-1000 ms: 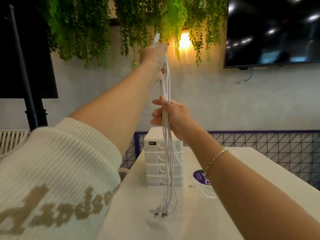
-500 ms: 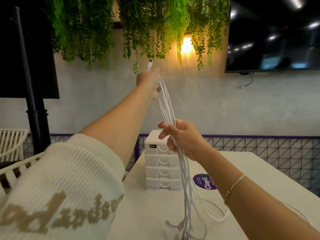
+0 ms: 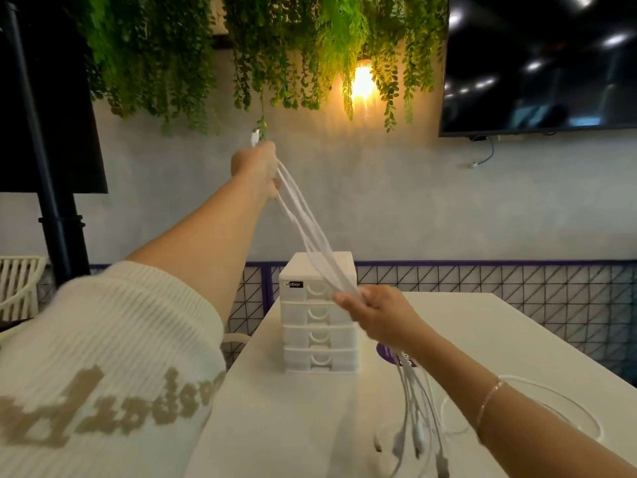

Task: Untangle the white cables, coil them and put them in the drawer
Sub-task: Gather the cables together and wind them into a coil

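two hands (image 3: 256, 167) (image 3: 377, 313), one four-drawer unit (image 3: 319, 315), one cable bundle (image 3: 306, 232)

White cables (image 3: 312, 236) bundled, taut diagonal, plug ends dangling; four-drawer unit (image 3: 319, 334) upright, drawers closed.

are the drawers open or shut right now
Shut: all four fronts of the drawer unit sit flush, none pulled out.

The white cables (image 3: 310, 236) blur into one pale band between the two hands, so single strands cannot be counted. Their plug ends (image 3: 418, 439) are smeared, and the lowest run off the bottom edge. The right hand (image 3: 375, 312) hides part of the drawer unit (image 3: 319, 336). The purple sticker (image 3: 387, 353) on the counter (image 3: 293, 408) is mostly covered, its lettering unreadable.
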